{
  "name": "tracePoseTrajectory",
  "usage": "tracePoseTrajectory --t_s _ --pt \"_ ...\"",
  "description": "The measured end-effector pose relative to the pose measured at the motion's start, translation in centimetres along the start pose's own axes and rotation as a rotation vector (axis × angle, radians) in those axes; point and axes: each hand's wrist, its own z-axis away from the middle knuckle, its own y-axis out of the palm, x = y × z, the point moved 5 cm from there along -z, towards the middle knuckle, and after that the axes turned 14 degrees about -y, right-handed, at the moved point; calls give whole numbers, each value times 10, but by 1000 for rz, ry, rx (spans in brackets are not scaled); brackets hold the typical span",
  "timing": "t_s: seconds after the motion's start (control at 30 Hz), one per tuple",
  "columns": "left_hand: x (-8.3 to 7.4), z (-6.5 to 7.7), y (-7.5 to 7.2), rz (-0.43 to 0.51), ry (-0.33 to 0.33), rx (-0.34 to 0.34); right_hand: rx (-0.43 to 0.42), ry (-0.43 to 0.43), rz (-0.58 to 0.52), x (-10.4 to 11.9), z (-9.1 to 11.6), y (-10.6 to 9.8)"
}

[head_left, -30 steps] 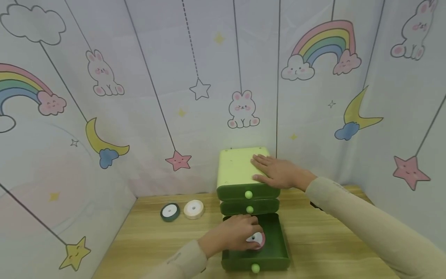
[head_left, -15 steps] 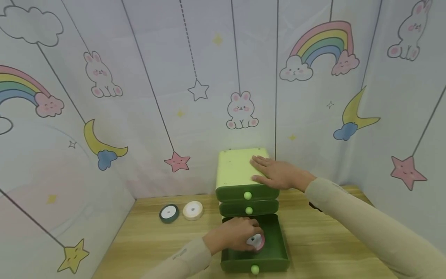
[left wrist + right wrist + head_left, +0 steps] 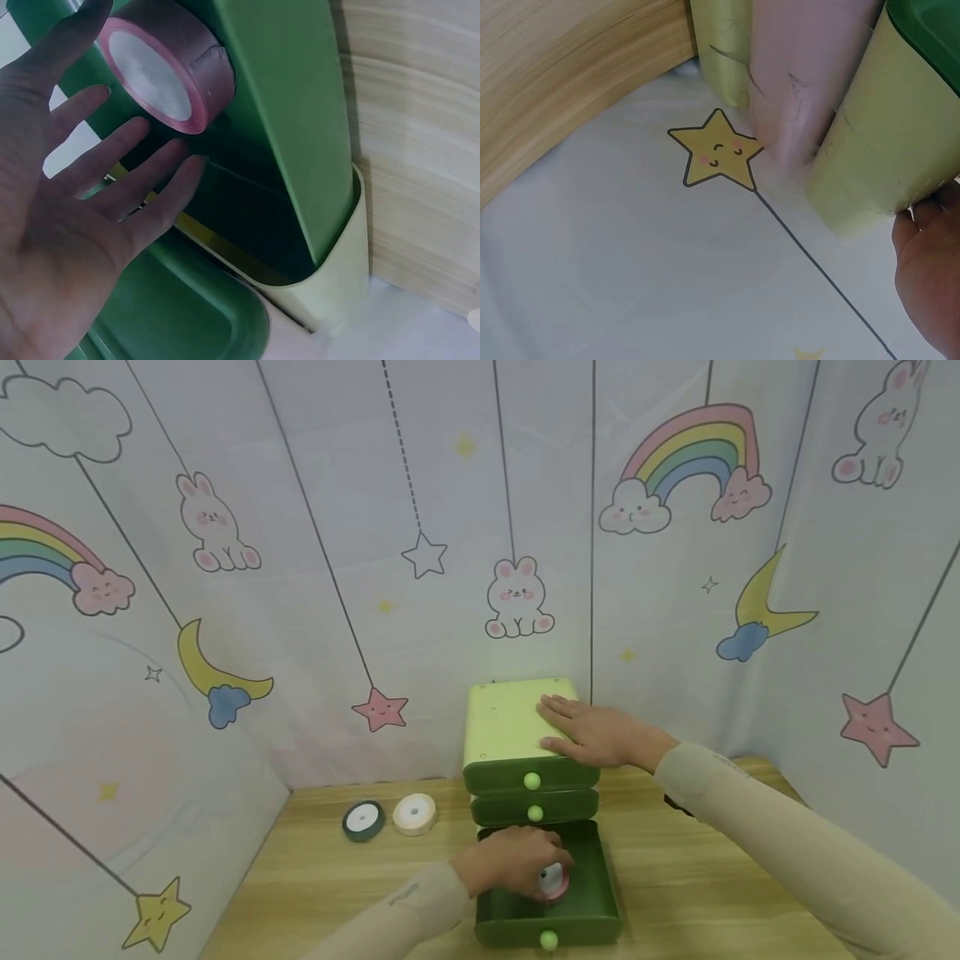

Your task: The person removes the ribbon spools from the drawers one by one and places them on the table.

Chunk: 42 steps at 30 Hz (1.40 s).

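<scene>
In the head view, my left hand (image 3: 513, 856) reaches into the pulled-out bottom green drawer (image 3: 510, 932). Beneath its fingers sits a pink ribbon roll (image 3: 555, 885) with a white face. The left wrist view has the fingers (image 3: 124, 139) spread and loosely bent beside the ribbon roll (image 3: 165, 71). The thumb lies near the roll's rim; whether it touches cannot be told. My right hand (image 3: 592, 732) rests flat on the light green top of the small drawer cabinet (image 3: 498, 718). At the right wrist view's edge, part of the right hand (image 3: 934, 270) meets the cabinet.
Left of the cabinet, a dark green ribbon roll (image 3: 363, 821) and a cream ribbon roll (image 3: 415, 814) lie on the wooden table (image 3: 330, 893). Two upper drawers with round knobs are pushed in. A cartoon-printed curtain (image 3: 450, 652) hangs behind.
The left hand has shifted slightly right over the ribbon roll, its fingers easing around the rim. My right hand keeps its place on the cabinet, and the head view has drifted a little.
</scene>
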Motion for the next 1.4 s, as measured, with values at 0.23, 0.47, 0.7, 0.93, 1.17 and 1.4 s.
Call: tracePoseTrajectory --t_s 0.23,0.47,0.7,0.93,1.17,1.4 --pt "1 -1 2 14 -23 38 0 2 3 1 0 0" --pt "0 0 6 10 -11 32 10 3 -2 3 0 1" --pt "1 0 5 14 -22 14 2 3 0 2 0 0" --pt "2 -2 5 30 -34 21 -1 9 -6 2 1 -3" --pt "-1 1 8 35 -36 21 -2 23 -10 -4 4 4" --pt "2 3 9 51 -61 29 -21 6 -1 -1 1 2"
